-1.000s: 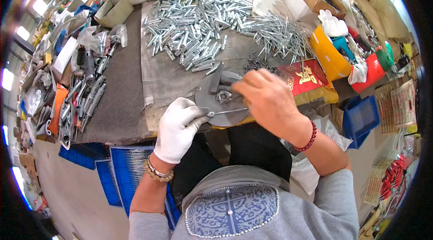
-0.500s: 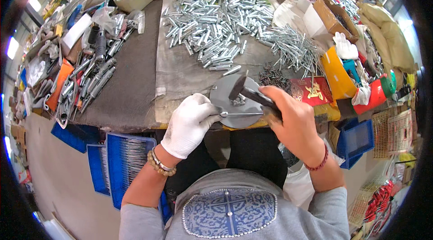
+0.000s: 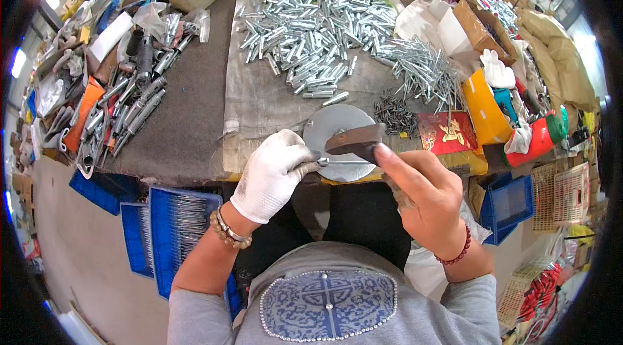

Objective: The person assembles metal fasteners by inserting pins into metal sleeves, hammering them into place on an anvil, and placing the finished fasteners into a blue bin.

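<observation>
My left hand (image 3: 276, 173), in a white glove, pinches one end of a thin metal rod (image 3: 350, 162) low over a round grey metal plate (image 3: 318, 126) at the table's front edge. My bare right hand (image 3: 425, 192) is closed round the handle of a hammer (image 3: 354, 142). The hammer's dark head is above the plate and hides part of its middle. Past the plate lies a wide heap of shiny metal tubes (image 3: 318, 27). To its right are a pile of thin metal rods (image 3: 425, 69) and a small heap of dark pins (image 3: 394, 111).
A red packet (image 3: 448, 131) and a yellow box (image 3: 487, 108) lie to the right. Metal tools (image 3: 139, 111) crowd the left side of the table. Below the edge hang blue bins (image 3: 156, 235) with rods on the left and another blue bin (image 3: 509, 205) on the right.
The hammer head has swung down and to the right, from upright to nearly level over the plate. My left hand keeps its grip on the rod in almost the same place.
</observation>
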A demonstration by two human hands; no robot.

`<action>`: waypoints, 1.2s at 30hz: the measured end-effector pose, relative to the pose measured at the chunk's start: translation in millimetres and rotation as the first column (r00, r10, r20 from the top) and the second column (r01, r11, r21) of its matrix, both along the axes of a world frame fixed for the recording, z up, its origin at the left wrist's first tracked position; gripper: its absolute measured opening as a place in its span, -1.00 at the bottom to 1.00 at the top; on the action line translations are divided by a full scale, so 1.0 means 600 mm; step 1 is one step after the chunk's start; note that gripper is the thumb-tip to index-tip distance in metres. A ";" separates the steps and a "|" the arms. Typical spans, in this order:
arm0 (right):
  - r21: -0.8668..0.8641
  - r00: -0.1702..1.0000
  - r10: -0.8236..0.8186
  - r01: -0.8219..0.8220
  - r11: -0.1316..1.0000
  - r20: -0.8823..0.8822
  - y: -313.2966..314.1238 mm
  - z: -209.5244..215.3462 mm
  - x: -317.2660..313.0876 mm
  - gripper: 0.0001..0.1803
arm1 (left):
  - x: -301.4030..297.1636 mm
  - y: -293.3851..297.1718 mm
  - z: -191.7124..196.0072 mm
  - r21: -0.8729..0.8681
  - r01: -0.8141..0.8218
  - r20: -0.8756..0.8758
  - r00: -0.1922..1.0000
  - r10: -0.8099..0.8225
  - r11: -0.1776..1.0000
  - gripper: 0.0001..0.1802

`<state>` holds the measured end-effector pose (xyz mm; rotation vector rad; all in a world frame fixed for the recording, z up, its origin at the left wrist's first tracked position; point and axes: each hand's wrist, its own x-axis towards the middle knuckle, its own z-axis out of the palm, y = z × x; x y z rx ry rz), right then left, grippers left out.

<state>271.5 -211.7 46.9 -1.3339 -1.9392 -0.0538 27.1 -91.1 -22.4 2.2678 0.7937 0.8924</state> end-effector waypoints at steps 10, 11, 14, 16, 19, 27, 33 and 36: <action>-0.083 0.999 -0.030 0.027 0.996 -0.042 0.002 -0.001 0.008 -0.41 | 0.000 -0.004 0.004 -0.093 -0.009 -0.030 1.000 0.006 0.996 -0.79; -0.019 0.993 -0.014 0.012 1.000 -0.119 0.000 0.011 0.007 -0.40 | 0.001 -0.005 0.002 -0.085 -0.015 -0.023 1.000 0.013 0.996 -0.79; -0.010 0.999 -0.016 0.016 1.000 -0.042 -0.005 -0.005 0.002 -0.35 | 0.003 -0.003 0.006 -0.063 -0.013 -0.030 0.999 0.011 0.998 -0.81; -0.224 0.976 -0.029 0.079 0.971 0.217 -0.013 -0.030 -0.008 -0.29 | 0.003 -0.002 0.007 -0.053 0.009 -0.041 0.999 -0.011 0.999 -0.81; -0.151 0.976 -0.026 0.060 0.987 0.217 -0.003 -0.033 -0.001 -0.27 | 0.000 -0.002 0.004 -0.023 -0.003 -0.020 1.000 0.003 1.000 -0.81; -0.257 0.988 -0.053 0.014 0.966 -0.144 0.024 -0.021 0.022 -0.29 | 0.002 0.003 -0.001 -0.017 -0.018 -0.028 0.999 0.017 1.000 -0.80; -0.161 0.976 -0.096 0.129 0.979 0.195 0.050 -0.034 0.020 -0.50 | 0.003 -0.002 0.002 0.003 -0.028 -0.019 0.999 0.028 1.000 -0.80; -0.161 0.960 -0.105 0.150 0.976 0.260 0.026 -0.045 -0.003 -0.67 | 0.005 -0.006 -0.001 0.001 -0.055 -0.014 0.998 0.055 0.998 -0.82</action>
